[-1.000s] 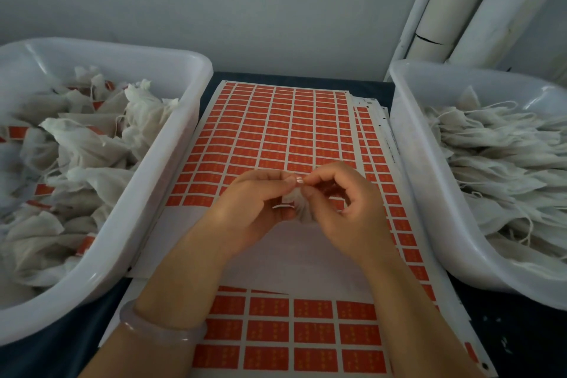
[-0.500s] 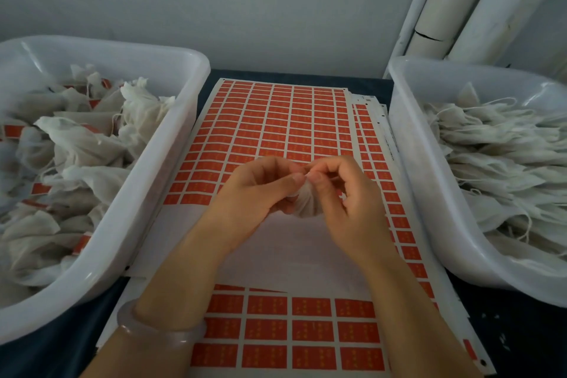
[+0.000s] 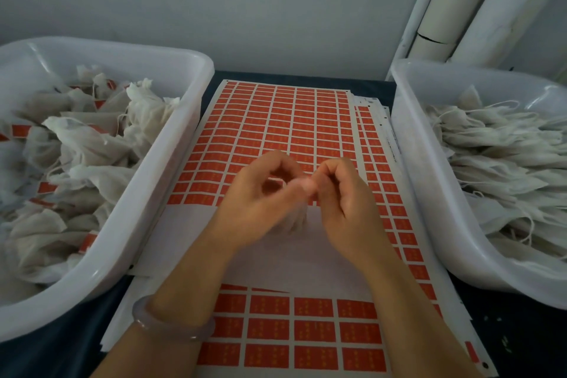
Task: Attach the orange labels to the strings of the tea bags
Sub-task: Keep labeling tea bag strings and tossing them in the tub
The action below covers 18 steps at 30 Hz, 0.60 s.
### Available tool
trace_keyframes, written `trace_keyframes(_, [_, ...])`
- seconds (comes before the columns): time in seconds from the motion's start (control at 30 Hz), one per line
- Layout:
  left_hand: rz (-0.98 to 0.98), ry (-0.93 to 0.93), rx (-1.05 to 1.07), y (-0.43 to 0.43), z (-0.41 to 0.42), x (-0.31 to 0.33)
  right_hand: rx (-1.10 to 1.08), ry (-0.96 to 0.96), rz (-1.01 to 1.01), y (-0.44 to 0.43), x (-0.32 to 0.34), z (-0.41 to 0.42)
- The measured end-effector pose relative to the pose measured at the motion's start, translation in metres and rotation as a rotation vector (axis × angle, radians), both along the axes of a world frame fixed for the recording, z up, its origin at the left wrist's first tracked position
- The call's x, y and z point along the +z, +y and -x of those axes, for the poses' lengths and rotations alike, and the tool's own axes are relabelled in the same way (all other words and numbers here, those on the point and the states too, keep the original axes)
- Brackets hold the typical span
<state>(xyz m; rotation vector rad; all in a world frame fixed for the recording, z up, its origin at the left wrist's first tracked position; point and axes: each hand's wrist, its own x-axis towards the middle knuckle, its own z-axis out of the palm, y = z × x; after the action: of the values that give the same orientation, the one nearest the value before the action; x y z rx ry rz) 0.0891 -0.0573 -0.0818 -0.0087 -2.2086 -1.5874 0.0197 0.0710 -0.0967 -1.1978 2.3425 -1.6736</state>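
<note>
Both hands meet above the middle of the orange label sheet. My left hand and my right hand have curled fingers whose tips touch at a small orange label, blurred by motion. A white tea bag hangs below the fingertips, partly hidden between the hands. Its string is too small and blurred to make out.
A white bin on the left holds tea bags with orange labels. A white bin on the right holds unlabelled tea bags with loose strings. More label sheets lie near me. White pipes stand at the back right.
The hands have spread slightly apart while keeping their fingertips together. The tea bag has dropped lower and now hangs beneath the fingers.
</note>
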Motion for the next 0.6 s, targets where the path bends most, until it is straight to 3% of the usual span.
trace_keyframes(0.17, [0.162, 0.164, 0.094, 0.000, 0.002, -0.002, 0.010, -0.129, 0.013, 0.000, -0.001, 0.001])
trace_keyframes(0.37, [0.152, -0.018, 0.090, -0.003, 0.002, -0.007, -0.045, -0.108, 0.049, -0.004, -0.003, -0.009])
trace_keyframes(0.6, [0.049, 0.011, 0.026, 0.000, 0.004, -0.007, 0.021, -0.584, 0.302, -0.009, 0.003, -0.010])
